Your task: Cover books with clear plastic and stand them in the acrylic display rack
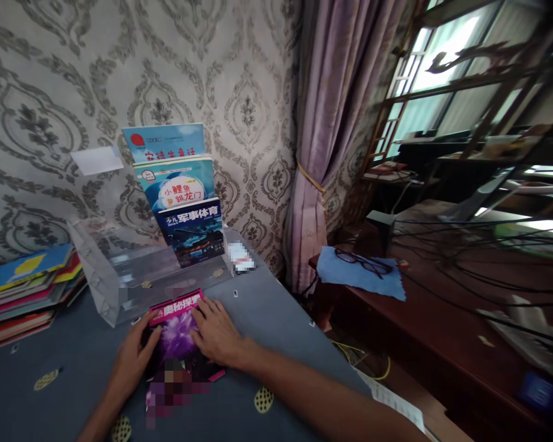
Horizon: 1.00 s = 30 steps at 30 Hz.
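A magazine with a pink title strip and a purple burst on its cover (177, 336) lies face up on the grey table. My left hand (136, 347) grips its left edge, thumb over the cover and the other fingers partly hidden beyond the side. Over the right part of the cover rests my right hand (217, 331), fingers apart and stretched towards the title. Just behind stands a clear plastic book rack (94, 270). Three books lean upright in it: a dark blue one (193, 236) in front, a teal one (179, 184) and a light blue one (166, 138) behind.
A stack of colourful books (27, 288) sits at the left of the grey tablecloth (258, 344). Beside the rack lies a small white item (241, 256), blurred out. Right of a tied curtain (320, 153), a dark red desk (424, 270) holds glasses (366, 263) on a blue cloth (338, 276) and tangled cables.
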Each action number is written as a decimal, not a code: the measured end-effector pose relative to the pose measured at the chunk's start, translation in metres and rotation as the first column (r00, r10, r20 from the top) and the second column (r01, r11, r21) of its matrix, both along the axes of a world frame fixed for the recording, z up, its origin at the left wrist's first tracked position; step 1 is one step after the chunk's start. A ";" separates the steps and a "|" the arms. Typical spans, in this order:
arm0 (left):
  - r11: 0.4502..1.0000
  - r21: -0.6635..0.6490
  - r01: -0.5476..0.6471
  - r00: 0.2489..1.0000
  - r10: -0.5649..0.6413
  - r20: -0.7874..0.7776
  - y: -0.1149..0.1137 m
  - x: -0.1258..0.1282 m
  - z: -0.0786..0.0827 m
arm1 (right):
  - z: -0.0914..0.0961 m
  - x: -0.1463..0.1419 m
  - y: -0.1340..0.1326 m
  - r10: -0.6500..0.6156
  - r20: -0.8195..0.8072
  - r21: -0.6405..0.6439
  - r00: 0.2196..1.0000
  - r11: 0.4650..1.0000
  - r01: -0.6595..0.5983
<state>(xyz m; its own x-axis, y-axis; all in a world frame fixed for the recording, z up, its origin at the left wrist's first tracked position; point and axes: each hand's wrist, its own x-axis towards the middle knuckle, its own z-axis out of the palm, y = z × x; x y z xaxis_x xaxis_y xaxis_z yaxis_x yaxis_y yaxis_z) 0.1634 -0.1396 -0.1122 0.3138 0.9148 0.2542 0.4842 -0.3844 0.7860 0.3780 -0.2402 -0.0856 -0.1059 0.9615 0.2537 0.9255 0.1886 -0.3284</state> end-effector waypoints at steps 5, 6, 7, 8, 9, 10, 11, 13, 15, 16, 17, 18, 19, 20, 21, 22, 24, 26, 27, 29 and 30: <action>0.948 -0.316 -0.033 0.901 0.165 0.401 -0.015 0.009 0.013 | -0.002 0.002 0.002 0.004 0.010 0.009 1.000 1.000 -0.004; 0.925 -0.377 -0.054 0.869 0.229 0.438 -0.019 0.011 0.015 | -0.003 0.003 0.002 0.004 0.006 0.014 1.000 1.000 -0.004; 0.894 -0.445 -0.060 0.841 0.285 0.459 -0.022 0.013 0.018 | -0.003 0.003 0.003 0.004 -0.001 0.021 1.000 1.000 -0.004; 0.856 -0.515 -0.042 0.821 0.323 0.471 -0.025 0.015 0.021 | -0.004 0.003 0.003 0.008 -0.010 0.029 1.000 1.000 -0.008; 0.816 -0.578 -0.001 0.808 0.341 0.481 -0.028 0.017 0.025 | -0.003 0.003 0.002 0.014 -0.022 0.034 1.000 0.999 -0.013; 0.778 -0.627 0.047 0.799 0.348 0.491 -0.031 0.019 0.029 | -0.003 0.003 0.002 0.021 -0.037 0.037 0.999 0.999 -0.020; 0.747 -0.660 0.088 0.790 0.351 0.503 -0.033 0.021 0.033 | -0.002 0.004 0.001 0.028 -0.056 0.036 0.998 0.999 -0.026; 0.709 -0.692 0.133 0.772 0.363 0.521 -0.038 0.024 0.041 | 0.000 0.004 0.000 0.031 -0.113 0.023 0.993 0.999 -0.028; 0.696 -0.701 0.156 0.753 0.376 0.540 -0.040 0.025 0.047 | 0.003 0.006 -0.001 0.010 -0.207 -0.004 0.978 1.000 -0.011; 0.699 -0.695 0.171 0.740 0.374 0.559 -0.040 0.025 0.048 | 0.003 0.007 0.000 -0.006 -0.274 -0.019 0.962 1.000 0.001; 0.705 -0.683 0.188 0.727 0.367 0.580 -0.041 0.025 0.050 | 0.003 0.008 0.001 -0.023 -0.353 -0.030 0.935 0.999 0.013; 0.714 -0.670 0.202 0.714 0.361 0.600 -0.041 0.024 0.051 | 0.003 0.009 0.003 -0.040 -0.441 -0.037 0.896 0.999 0.026; 0.725 -0.657 0.208 0.698 0.360 0.618 -0.041 0.023 0.052 | 0.003 0.011 0.005 -0.046 -0.529 -0.039 0.847 0.999 0.030; 0.736 -0.644 0.209 0.684 0.361 0.634 -0.041 0.023 0.054 | 0.002 0.013 0.008 -0.042 -0.609 -0.037 0.792 0.999 0.024; 0.744 -0.633 0.213 0.673 0.358 0.647 -0.041 0.022 0.056 | 0.001 0.015 0.011 -0.026 -0.676 -0.032 0.737 0.999 0.006; 0.752 -0.620 0.222 0.667 0.347 0.660 -0.042 0.021 0.058 | 0.001 0.017 0.013 -0.003 -0.726 -0.022 0.688 1.000 -0.019; 0.771 -0.590 0.239 0.671 0.308 0.674 -0.042 0.020 0.065 | 0.003 0.022 0.017 0.056 -0.784 0.004 0.619 0.996 -0.085; 0.796 -0.560 0.231 0.695 0.268 0.668 -0.043 0.017 0.072 | 0.010 0.027 0.017 0.121 -0.794 0.036 0.595 0.988 -0.152; 0.816 -0.536 0.217 0.706 0.248 0.664 -0.044 0.016 0.076 | 0.016 0.030 0.015 0.157 -0.789 0.054 0.594 0.981 -0.188; 0.866 -0.459 0.198 0.720 0.189 0.668 -0.045 0.015 0.082 | 0.031 0.035 0.010 0.242 -0.770 0.100 0.591 0.960 -0.263; 0.892 -0.407 0.200 0.722 0.147 0.676 -0.046 0.014 0.085 | 0.039 0.038 0.006 0.285 -0.760 0.132 0.584 0.948 -0.291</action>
